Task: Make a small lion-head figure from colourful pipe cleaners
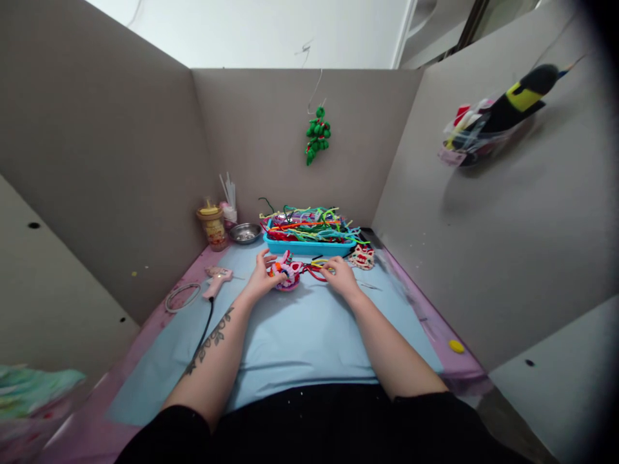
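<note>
My left hand (265,278) holds a small, colourful fuzzy figure (288,277) in pink, white, orange and purple, thumb in front and fingers behind it. Just to its right lies a tool with red handles (315,273), which looks like pliers. My right hand (340,276) has its fingers bent at those handles, beside a yellow strip (319,263); its fingertips are partly hidden. Behind both hands, a blue tray (309,247) is heaped with fuzzy craft stems (309,225) in many colours.
At left are a pink glue gun (218,282) with a cord, a metal bowl (245,233) and a lidded cup (213,229). A beaded-looking red and cream piece (362,256) and small tweezers (369,285) lie right. Grey panels (290,161) enclose the table; a green ornament (318,135) hangs behind.
</note>
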The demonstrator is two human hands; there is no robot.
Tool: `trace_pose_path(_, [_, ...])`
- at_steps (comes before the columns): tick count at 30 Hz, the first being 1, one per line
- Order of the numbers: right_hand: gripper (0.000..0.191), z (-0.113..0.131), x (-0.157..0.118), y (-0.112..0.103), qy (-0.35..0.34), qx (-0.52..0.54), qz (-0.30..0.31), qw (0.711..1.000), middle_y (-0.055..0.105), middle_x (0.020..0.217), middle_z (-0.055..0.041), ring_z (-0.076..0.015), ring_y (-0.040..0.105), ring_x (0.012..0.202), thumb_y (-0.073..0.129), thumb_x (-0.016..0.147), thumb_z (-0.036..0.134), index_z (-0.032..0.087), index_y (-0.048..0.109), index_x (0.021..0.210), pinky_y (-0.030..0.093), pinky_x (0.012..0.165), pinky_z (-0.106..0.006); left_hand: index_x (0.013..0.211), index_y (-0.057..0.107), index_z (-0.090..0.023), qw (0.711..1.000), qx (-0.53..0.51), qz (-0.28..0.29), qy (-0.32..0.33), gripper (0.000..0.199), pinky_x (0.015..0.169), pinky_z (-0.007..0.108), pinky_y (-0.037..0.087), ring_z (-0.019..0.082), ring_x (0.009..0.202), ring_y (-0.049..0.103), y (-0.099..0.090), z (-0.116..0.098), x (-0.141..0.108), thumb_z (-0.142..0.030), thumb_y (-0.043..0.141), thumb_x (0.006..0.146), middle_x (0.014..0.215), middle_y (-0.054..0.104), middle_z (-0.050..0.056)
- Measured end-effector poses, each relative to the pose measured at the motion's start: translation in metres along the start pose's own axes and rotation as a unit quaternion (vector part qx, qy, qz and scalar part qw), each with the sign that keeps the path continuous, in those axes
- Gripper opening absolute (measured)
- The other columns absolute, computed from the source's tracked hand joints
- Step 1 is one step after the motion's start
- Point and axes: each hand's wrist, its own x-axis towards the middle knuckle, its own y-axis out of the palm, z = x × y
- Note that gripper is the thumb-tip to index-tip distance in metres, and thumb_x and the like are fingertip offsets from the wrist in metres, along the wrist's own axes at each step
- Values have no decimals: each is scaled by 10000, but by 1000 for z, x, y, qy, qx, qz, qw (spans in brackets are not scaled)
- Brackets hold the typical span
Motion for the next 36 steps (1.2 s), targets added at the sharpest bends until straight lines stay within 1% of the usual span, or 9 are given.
trace_pose_path(6, [130,3,-1,3,-19,-7,32,999,585,833,-49,-194,581,828,590,787,181,189,703,724,458,817,-333,1436,192,-246,999,-6,50,8,1054,1058,494,380,279,1203,533,0,-8,-8,-289,825,595,1311,485,150])
trace_pose_path(12, [151,8,-3,-7,22,23,-6,999,585,770,-38,-191,575,769,590,797,245,194,697,704,466,745,-319,1487,134,-288,995,22,93,7,1161,1056,490,386,302,1249,504,-7,-17,-18,-335,853,576,1447,368,173])
trace_pose_path(16, [173,23,-5,-16,-10,65,-72,995,610,772,-47,-192,584,762,567,835,259,192,703,752,475,741,-322,1457,281,-240,995,69,40,52,853,1087,501,345,320,1328,421,-10,-32,-23,-401,708,736,1429,422,159])
trace_pose_path(20, [190,47,-12,-28,-107,73,-154,980,636,809,-59,-203,595,815,538,895,271,214,712,844,486,786,-345,1259,558,-233,965,161,-95,186,426,1108,451,324,279,1261,479,0,-72,-41,-396,556,865,1312,555,96])
trace_pose_path(22, [206,60,-16,-33,-143,55,-178,972,642,812,-65,-210,592,829,525,916,284,228,719,875,488,801,-362,1136,645,-237,946,217,-71,232,302,1056,431,376,257,1158,547,9,-93,-50,-372,530,892,1187,638,81])
trace_pose_path(25, [200,76,-23,-37,-175,33,-163,970,654,830,-73,-217,595,830,534,922,302,250,726,904,494,797,-376,1045,698,-236,920,299,-10,255,251,971,426,419,250,1023,597,20,-111,-54,-371,553,891,1071,695,76])
trace_pose_path(30, [173,78,-20,-37,-208,58,-100,971,677,872,-73,-219,606,860,558,908,313,257,715,955,496,814,-373,902,711,-220,904,364,23,224,258,833,372,447,221,848,604,26,-107,-47,-341,485,929,876,714,71])
trace_pose_path(33, [287,54,-5,-43,-164,57,-46,984,684,980,-80,-221,622,908,564,887,343,227,650,1136,491,841,-368,871,686,-207,903,379,9,203,248,805,354,440,217,840,594,23,-101,-45,-301,464,930,865,701,68])
trace_pose_path(36, [282,16,10,-45,24,-47,-34,998,688,944,-92,-224,632,865,501,905,313,184,628,1121,484,782,-350,855,663,-206,905,381,-25,186,244,783,335,434,218,848,584,20,-98,-45,-297,450,930,852,680,66])
